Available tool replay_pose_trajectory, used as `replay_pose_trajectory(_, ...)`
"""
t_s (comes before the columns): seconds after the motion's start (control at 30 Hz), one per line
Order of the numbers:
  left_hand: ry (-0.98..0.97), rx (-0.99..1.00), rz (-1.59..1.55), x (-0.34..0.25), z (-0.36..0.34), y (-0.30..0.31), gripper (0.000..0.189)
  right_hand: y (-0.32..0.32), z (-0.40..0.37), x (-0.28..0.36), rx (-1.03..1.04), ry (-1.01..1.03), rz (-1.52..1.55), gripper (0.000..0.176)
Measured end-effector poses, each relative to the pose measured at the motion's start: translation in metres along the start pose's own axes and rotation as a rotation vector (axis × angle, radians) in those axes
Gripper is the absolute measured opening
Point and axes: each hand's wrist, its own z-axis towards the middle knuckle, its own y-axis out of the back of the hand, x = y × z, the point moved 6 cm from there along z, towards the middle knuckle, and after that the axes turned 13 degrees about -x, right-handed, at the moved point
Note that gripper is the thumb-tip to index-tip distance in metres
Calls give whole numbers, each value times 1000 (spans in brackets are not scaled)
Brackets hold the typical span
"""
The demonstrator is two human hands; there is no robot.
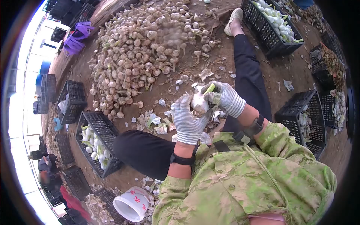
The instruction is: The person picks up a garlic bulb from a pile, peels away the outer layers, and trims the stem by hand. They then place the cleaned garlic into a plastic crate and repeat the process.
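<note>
A white garlic bulb [199, 104] with a short green stem is held between my two gloved hands, above the ground between my legs. My left hand [189, 120], in a striped glove, has its fingers and thumb wrapped round the bulb's left and lower side. My right hand [226, 99], gloved alike, is closed at the bulb's right side by the stem; whether it also holds a small tool is hidden. Peeled skins [153, 120] lie on the ground beneath. Beyond my hands spreads a large heap of unpeeled garlic [135, 56].
Black crates of cleaned white garlic stand at left [107, 129] and upper right [268, 41]. Another black crate [315, 120] holding garlic is at right. A white bucket [131, 203] lies tipped near my left side. Someone else [48, 176] is at the far left.
</note>
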Motion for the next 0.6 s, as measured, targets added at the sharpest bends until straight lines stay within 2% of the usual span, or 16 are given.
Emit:
replay_pose_trajectory(0.2, -75, 13, 74, 3, 3, 5, 56, -3, -3, -13, 71, -151, 210, 26)
replay_pose_trajectory(0.3, -170, 34, 72, -10, 10, 8, 50, -1, -2, -6, 94, -112, 101, 24)
replay_pose_trajectory(0.37, 133, 65, -142, 4, 9, 9, 52, -2, -2, -6, 103, -112, 53, 23)
replay_pose_trajectory(0.4, 130, 78, -140, 5, 7, 9, 52, -5, -2, -4, 141, -10, -8, 24)
replay_pose_trajectory(0.43, 435, 74, -445, 20, 0, 6, 50, -10, -3, 0, 180, 93, -69, 25)
replay_pose_trajectory(0.47, 743, 65, -744, 33, -10, -1, 48, -11, -4, 1, 174, 93, -57, 25)
replay_pose_trajectory(0.5, 935, 79, -1096, 39, -21, -10, 50, -17, -9, 16, 192, 227, -192, 25)
replay_pose_trajectory(0.53, 1152, -27, -1238, 45, -35, -19, 55, -21, -13, 25, 206, 359, -329, 25)
replay_pose_trajectory(0.6, 1301, -98, -1374, 45, -43, -21, 59, -20, -7, 16, 200, 384, -288, 23)
